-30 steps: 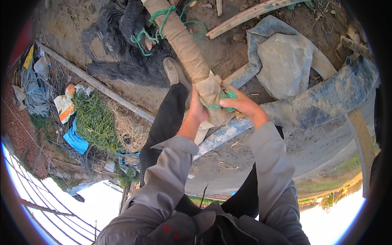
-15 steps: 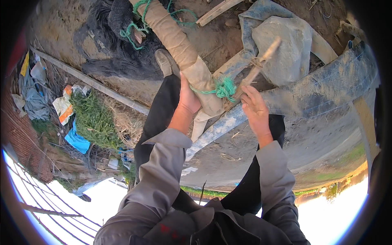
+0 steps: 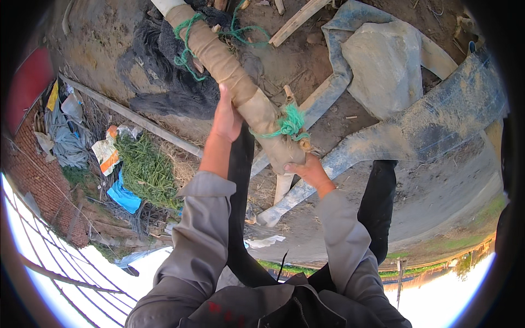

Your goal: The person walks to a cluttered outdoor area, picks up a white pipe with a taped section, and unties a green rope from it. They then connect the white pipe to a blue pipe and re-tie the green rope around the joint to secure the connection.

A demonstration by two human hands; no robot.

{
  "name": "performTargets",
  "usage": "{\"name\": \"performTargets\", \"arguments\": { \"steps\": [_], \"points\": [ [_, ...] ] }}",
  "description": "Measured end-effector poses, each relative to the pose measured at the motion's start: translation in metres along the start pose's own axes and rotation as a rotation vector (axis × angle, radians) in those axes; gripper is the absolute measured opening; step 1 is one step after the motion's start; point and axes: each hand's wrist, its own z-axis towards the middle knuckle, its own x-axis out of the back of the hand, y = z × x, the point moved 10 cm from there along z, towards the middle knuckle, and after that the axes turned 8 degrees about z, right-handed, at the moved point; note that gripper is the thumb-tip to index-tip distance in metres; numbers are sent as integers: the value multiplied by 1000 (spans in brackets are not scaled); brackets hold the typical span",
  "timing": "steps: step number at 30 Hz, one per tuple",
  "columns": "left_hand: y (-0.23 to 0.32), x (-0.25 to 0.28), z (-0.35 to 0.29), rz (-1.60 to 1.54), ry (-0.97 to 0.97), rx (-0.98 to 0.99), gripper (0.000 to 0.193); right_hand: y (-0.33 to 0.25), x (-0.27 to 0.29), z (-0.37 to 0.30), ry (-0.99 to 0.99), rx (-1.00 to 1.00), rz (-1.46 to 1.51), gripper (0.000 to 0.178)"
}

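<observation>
A pipe wrapped in brown cloth [image 3: 232, 76] slants down toward me from the upper left. A green rope knot [image 3: 291, 121] is tied round it near its lower end. A short wooden stick [image 3: 289, 94] shows above the knot, and what looks like its other end pokes out below, close to my right hand. My left hand [image 3: 225, 120] lies along the left side of the pipe with its fingers stretched out. Lower down, my right hand [image 3: 311, 172] grips the pipe's end, thumb on the cloth; its other fingers are mostly hidden.
A flattened, dusty blue hose [image 3: 404, 128] runs across the right, with a large grey stone [image 3: 383, 68] beside it. Black netting [image 3: 164, 65] lies at upper left. Cut green plants [image 3: 145, 164] and a blue plastic piece [image 3: 124, 191] lie left. A wood strip [image 3: 299, 21] is at the top.
My right hand has moved left and down onto the pipe's end. My left hand has shifted up and left along the pipe. The stick has swung from the right to closer beside the pipe.
</observation>
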Motion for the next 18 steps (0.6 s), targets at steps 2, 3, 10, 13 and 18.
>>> {"name": "performTargets", "arguments": {
  "steps": [2,3,10,13,18],
  "points": [
    [25,9,17,347,136,-67,75,4,0,-9,34,-42,-68,61],
    [28,14,23,369,216,-22,72,0,3,-12,65,4,-29,59],
    [27,-20,14,433,290,-143,69,39,37,-19,75,-15,234,51],
    [16,-21,14,459,301,-93,70,66,52,-24,116,-49,272,47],
    [-7,-35,21,456,270,-80,71,89,70,-33,111,-60,459,39]
  ]
}}
